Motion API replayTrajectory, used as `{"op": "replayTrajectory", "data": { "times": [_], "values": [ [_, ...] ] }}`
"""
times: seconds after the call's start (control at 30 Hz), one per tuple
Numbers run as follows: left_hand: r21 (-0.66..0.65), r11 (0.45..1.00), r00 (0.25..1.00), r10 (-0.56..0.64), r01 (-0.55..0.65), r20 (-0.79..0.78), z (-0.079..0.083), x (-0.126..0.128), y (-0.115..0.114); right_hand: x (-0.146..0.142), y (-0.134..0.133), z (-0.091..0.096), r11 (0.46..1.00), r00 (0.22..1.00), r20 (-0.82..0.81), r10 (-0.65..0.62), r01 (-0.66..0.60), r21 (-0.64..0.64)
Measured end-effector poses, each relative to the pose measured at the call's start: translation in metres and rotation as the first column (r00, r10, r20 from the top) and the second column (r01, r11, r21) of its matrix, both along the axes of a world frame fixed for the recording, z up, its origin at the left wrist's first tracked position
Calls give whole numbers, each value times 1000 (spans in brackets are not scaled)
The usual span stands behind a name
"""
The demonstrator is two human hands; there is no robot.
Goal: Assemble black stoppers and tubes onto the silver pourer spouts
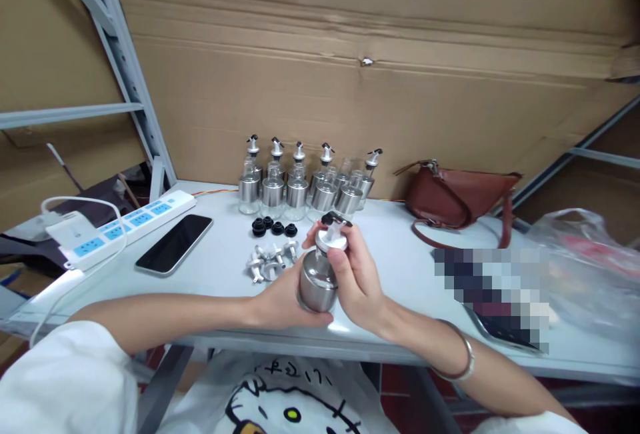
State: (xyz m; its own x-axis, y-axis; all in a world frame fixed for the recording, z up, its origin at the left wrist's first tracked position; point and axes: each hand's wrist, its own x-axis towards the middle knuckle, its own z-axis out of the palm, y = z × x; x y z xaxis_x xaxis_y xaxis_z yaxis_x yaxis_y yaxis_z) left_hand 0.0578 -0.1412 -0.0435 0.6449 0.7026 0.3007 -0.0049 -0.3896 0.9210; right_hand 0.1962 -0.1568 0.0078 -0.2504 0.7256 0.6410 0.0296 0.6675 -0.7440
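Note:
Near the table's front edge, my left hand is wrapped round the body of a glass oil bottle with a steel sleeve. My right hand grips the silver pour spout with a black flip cap at the bottle's neck. The bottle leans slightly, its spout toward the upper right. Beyond my hands lie several loose silver spout pieces and several black stoppers. Further back stand rows of similar bottles; those in the back row carry spouts, and those in front have bare necks.
On the left are a black phone and a white power strip with a plugged-in charger. To the right sit a brown handbag, a blurred-out device and a clear plastic bag. A cardboard wall closes the back.

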Motion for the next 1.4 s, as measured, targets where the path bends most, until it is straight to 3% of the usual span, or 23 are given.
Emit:
{"op": "replayTrajectory", "data": {
  "times": [0.3,0.43,0.7,0.87,1.0,1.3,1.4],
  "values": [
    [-24,1000,1000,-19,19,-10,3,1,-1,-5,3,3,999,987,-155,36,-38,-11],
    [-41,999,1000,-1,0,-11,4,1,0,-5,7,2,995,994,-112,11,-22,-102],
    [-44,999,999,-11,9,-52,7,1,-1,4,8,3,989,994,-86,61,-72,-132],
    [-22,999,995,-49,47,-92,7,-1,0,12,4,-1,995,997,-21,74,-75,-65],
    [0,994,990,-112,113,-87,4,-1,0,9,-1,-5,997,996,-81,48,-53,-60],
    [2,995,988,-95,96,-121,2,-1,2,4,2,10,953,973,-210,94,-149,-264],
    [-12,995,982,-104,103,-155,2,-2,2,3,3,14,926,965,-258,46,-138,-352]
  ]
}}
